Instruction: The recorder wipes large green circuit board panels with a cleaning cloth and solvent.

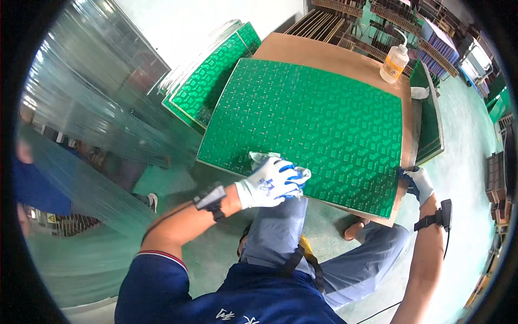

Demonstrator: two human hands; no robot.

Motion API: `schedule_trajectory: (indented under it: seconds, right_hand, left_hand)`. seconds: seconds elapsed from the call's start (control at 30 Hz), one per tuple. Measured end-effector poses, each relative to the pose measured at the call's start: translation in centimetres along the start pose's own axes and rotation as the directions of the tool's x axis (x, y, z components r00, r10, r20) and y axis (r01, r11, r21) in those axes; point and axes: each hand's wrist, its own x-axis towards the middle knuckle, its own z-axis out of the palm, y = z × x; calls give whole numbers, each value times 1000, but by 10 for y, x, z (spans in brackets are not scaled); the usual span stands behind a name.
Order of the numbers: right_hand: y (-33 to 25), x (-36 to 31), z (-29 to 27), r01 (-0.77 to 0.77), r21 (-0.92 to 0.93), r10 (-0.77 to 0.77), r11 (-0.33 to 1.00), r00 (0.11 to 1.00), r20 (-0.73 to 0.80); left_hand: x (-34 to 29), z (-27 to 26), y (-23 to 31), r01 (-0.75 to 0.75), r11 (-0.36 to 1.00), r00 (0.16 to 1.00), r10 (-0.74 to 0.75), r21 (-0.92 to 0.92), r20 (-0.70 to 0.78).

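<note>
A large green circuit-board panel (307,129), covered in rows of small repeated patterns, lies on a brown board (318,51). My left hand (272,181), in a white glove with blue-coated fingers, is closed on a crumpled white cloth (263,157) at the panel's near edge. Part of the cloth shows beyond the fingers and touches the panel. At the right edge my right hand (420,183), gloved the same way, has its fingers curled at the rim of the brown board, beside the panel. Its fingertips are partly hidden.
Similar green panels (208,78) lean in a stack at the far left, and another panel (430,121) stands at the right. A squeeze bottle (395,62) rests on the brown board's far right corner. Clear plastic sheeting (91,124) hangs at left; racks (372,21) stand behind.
</note>
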Motion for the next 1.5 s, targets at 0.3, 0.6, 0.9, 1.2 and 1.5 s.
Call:
schedule_trajectory:
  seconds: [0.3,0.6,0.9,1.2,1.5]
  right_hand:
    - [13,21,-14,16,-3,-16,1000,1000,-18]
    - [6,23,6,12,25,-11,1000,999,-35]
    - [77,16,-70,52,-537,-195,842,957,-214]
    - [-7,-18,35,193,-341,-255,920,955,-148]
    - [-21,-12,42,175,-241,-212,955,967,-138]
  left_hand:
    - [8,-4,10,-13,999,996,10,-34,-90]
    - [39,-15,-18,100,995,993,-100,-7,-60]
    - [75,-20,-231,765,613,644,-724,197,-249]
    - [285,29,-146,295,949,929,-258,108,-266]
    - [368,72,-34,2,1000,985,3,27,-171]
